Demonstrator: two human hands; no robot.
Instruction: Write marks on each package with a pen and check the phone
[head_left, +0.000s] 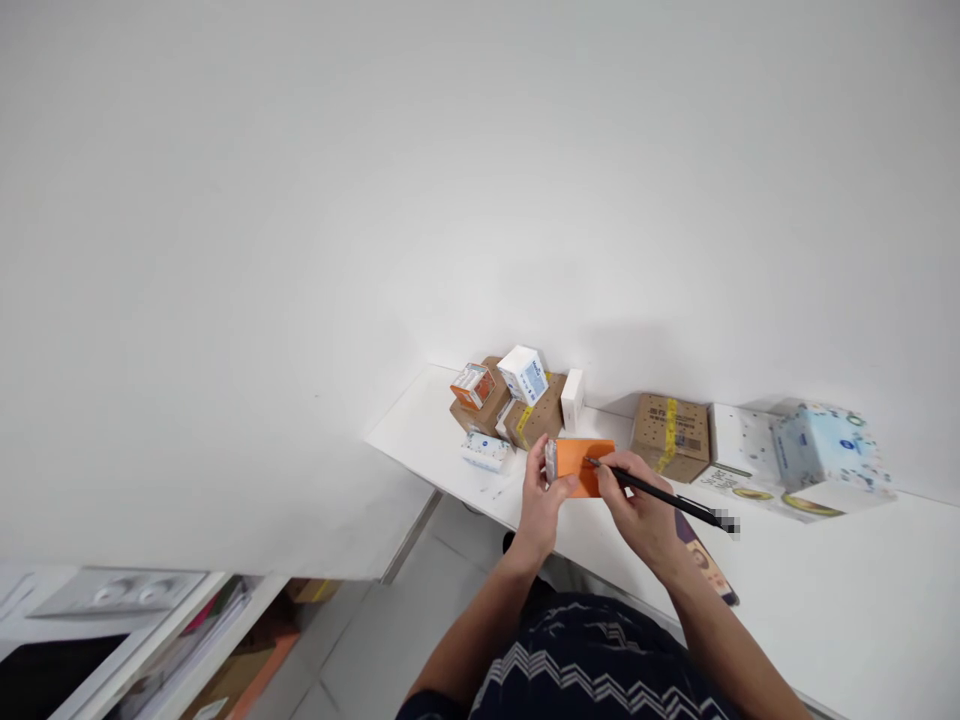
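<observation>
1. Head view, hands: the left hand (541, 492) pinches the left end of an orange box (581, 464), thumb on its near face and fingers curled behind it. The right hand (637, 500) is closed around a black pen (660, 494), whose tip touches the box's front face.
2. Head view, the key relation: the orange box is held just above the white surface (862, 590), between the two hands and slightly beyond them. Its long axis runs left to right. The pen slants from lower right up to its tip on the box, so the right hand comes at it from the right, while the left hand is the one bearing it.
3. Head view, edges and room: the surface's near edge runs diagonally below the wrists. Beyond the box, near the wall, stands a cluster of small cartons (510, 400); to the right a taped cardboard box (671, 435) and a pale blue box (825, 445). Bare surface lies to the right, near the right forearm.
</observation>
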